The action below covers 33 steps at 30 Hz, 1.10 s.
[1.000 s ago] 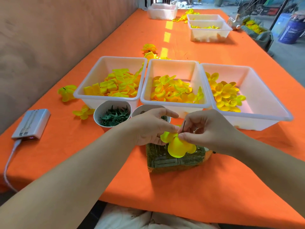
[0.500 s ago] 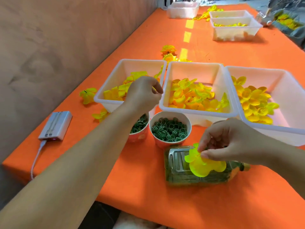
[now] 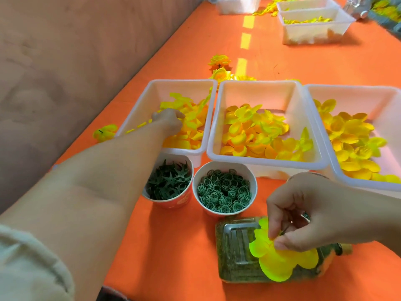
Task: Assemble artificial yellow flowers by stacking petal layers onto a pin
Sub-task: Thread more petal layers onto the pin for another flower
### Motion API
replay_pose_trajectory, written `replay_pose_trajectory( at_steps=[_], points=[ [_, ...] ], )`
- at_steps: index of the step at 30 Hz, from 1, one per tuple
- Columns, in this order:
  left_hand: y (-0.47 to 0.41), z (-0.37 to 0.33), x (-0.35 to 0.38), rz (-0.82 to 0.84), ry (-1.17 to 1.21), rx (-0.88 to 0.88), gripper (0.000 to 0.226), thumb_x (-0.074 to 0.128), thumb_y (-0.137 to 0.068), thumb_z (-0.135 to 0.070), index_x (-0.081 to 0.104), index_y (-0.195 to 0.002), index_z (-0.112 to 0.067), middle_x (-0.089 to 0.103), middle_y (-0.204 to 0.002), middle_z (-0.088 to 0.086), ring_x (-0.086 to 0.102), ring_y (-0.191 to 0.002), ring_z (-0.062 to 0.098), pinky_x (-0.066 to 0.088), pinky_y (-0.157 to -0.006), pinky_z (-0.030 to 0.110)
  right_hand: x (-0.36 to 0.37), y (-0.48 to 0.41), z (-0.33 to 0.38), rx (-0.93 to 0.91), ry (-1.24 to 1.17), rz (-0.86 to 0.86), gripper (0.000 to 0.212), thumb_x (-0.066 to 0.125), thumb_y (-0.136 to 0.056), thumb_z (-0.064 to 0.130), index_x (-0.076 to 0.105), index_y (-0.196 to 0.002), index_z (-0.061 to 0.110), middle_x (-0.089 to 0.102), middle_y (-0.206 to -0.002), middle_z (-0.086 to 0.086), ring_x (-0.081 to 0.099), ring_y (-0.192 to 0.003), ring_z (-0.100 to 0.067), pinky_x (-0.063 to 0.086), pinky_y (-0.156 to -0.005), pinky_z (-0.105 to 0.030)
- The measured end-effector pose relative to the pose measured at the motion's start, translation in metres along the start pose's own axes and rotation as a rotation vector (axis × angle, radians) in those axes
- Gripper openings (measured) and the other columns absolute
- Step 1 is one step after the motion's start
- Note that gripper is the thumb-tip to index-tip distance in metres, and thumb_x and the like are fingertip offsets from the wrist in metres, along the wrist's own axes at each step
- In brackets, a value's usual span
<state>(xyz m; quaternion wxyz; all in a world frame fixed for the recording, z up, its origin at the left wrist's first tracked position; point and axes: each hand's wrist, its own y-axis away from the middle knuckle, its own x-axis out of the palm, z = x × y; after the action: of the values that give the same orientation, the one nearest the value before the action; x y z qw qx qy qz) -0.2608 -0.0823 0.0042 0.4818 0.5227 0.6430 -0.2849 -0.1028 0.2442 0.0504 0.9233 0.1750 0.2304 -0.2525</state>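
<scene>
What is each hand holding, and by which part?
Right hand pinches the petal layer near its centre. Left hand is in the left bin; grip cannot be told.

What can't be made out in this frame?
- Head view: whether the left hand in the left bin grips a petal; its back hides the fingertips.
- Head view: the pin, covered by the right hand and the petal layer it pinches.
- Head view: the right bin, cut off by the frame edge.
</scene>
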Motion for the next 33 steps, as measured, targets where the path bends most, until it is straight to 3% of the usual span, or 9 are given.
replay_pose_trajectory(
  at_steps=[3, 6, 9, 16, 19, 21, 25, 28, 33],
  points=[
    [-0.005, 0.003, 0.007, -0.118, 0.099, -0.022, 0.04, 0.052, -0.091, -0.016, 0.068, -0.126, -0.028, 0.061, -0.135, 0.012, 0.045, -0.132, 0.035, 0.043, -0.108, 0.04, 0.001, 0.0, -0.001, -0.033, -0.046, 0.009, 0.009, 0.079, -0.072, 0.038, 0.074, -0.078, 0.034, 0.063, -0.058, 0.012, 0.055, -0.052, -0.002, 0.047, -0.055, -0.024],
    [-0.003, 0.002, 0.005, -0.305, 0.199, -0.009, 0.03, 0.074, -0.082, -0.037, 0.075, -0.107, -0.021, 0.072, -0.113, 0.008, 0.066, -0.103, 0.028, 0.055, -0.09, 0.041, 0.001, 0.0, -0.002, -0.043, -0.05, 0.003, 0.008, 0.08, -0.073, 0.033, 0.074, -0.077, 0.034, 0.063, -0.059, 0.011, 0.055, -0.052, -0.003, 0.047, -0.055, -0.023],
    [0.002, 0.001, -0.002, -0.377, 0.3, -0.028, 0.027, 0.087, -0.071, -0.028, 0.074, -0.094, -0.02, 0.072, -0.101, 0.007, 0.067, -0.085, 0.023, 0.06, -0.075, 0.039, 0.001, 0.001, -0.004, -0.046, -0.038, -0.004, 0.008, 0.081, -0.073, 0.032, 0.074, -0.077, 0.033, 0.064, -0.06, 0.011, 0.056, -0.053, -0.003, 0.047, -0.055, -0.023],
    [0.016, -0.001, -0.023, -0.393, 0.274, -0.053, 0.062, 0.089, -0.069, -0.019, 0.049, -0.116, -0.02, 0.061, -0.109, 0.005, 0.059, -0.096, 0.026, 0.05, -0.077, 0.037, 0.004, 0.004, -0.006, -0.035, 0.009, -0.033, 0.017, 0.076, -0.07, 0.046, 0.074, -0.082, 0.034, 0.066, -0.063, 0.008, 0.058, -0.055, -0.003, 0.047, -0.055, -0.025],
    [0.024, 0.002, -0.033, -0.401, 0.238, -0.067, 0.059, 0.086, -0.074, -0.018, 0.052, -0.123, -0.02, 0.064, -0.116, 0.008, 0.061, -0.105, 0.03, 0.052, -0.087, 0.041, 0.005, 0.005, -0.006, -0.048, -0.036, -0.032, 0.014, 0.078, -0.073, 0.039, 0.074, -0.082, 0.029, 0.065, -0.061, 0.008, 0.056, -0.052, -0.002, 0.043, -0.052, -0.02],
    [0.031, 0.003, -0.04, -0.415, 0.208, -0.077, 0.046, 0.084, -0.075, -0.017, 0.061, -0.116, -0.016, 0.067, -0.113, 0.011, 0.063, -0.106, 0.032, 0.053, -0.088, 0.042, 0.005, 0.005, -0.006, -0.052, -0.077, -0.026, 0.008, 0.079, -0.075, 0.03, 0.074, -0.08, 0.025, 0.063, -0.059, 0.008, 0.054, -0.05, 0.0, 0.04, -0.05, -0.014],
    [0.047, -0.003, -0.049, -0.452, 0.187, -0.015, 0.003, 0.068, -0.079, -0.007, 0.067, -0.078, -0.01, 0.063, -0.079, 0.015, 0.062, -0.079, 0.033, 0.047, -0.066, 0.037, 0.008, 0.007, -0.008, -0.066, -0.095, -0.054, 0.005, 0.079, -0.077, 0.025, 0.075, -0.079, 0.024, 0.063, -0.059, 0.01, 0.054, -0.052, 0.002, 0.04, -0.052, -0.012],
    [0.06, -0.008, -0.05, -0.498, 0.262, 0.047, 0.015, 0.06, -0.079, -0.008, 0.06, -0.065, -0.01, 0.05, -0.064, 0.009, 0.046, -0.067, 0.026, 0.039, -0.059, 0.037, 0.011, 0.008, -0.009, -0.079, -0.117, -0.074, 0.004, 0.079, -0.077, 0.022, 0.076, -0.079, 0.021, 0.065, -0.059, 0.01, 0.055, -0.052, 0.002, 0.04, -0.051, -0.011],
    [0.088, -0.008, -0.054, -0.476, 0.631, -0.007, 0.01, 0.077, -0.074, -0.014, 0.069, -0.07, -0.017, 0.064, -0.074, 0.005, 0.059, -0.071, 0.022, 0.054, -0.067, 0.036, 0.015, 0.01, -0.008, -0.072, -0.122, -0.131, 0.005, 0.08, -0.078, 0.02, 0.076, -0.079, 0.018, 0.066, -0.061, 0.006, 0.056, -0.054, -0.002, 0.041, -0.053, -0.014]
  ],
)
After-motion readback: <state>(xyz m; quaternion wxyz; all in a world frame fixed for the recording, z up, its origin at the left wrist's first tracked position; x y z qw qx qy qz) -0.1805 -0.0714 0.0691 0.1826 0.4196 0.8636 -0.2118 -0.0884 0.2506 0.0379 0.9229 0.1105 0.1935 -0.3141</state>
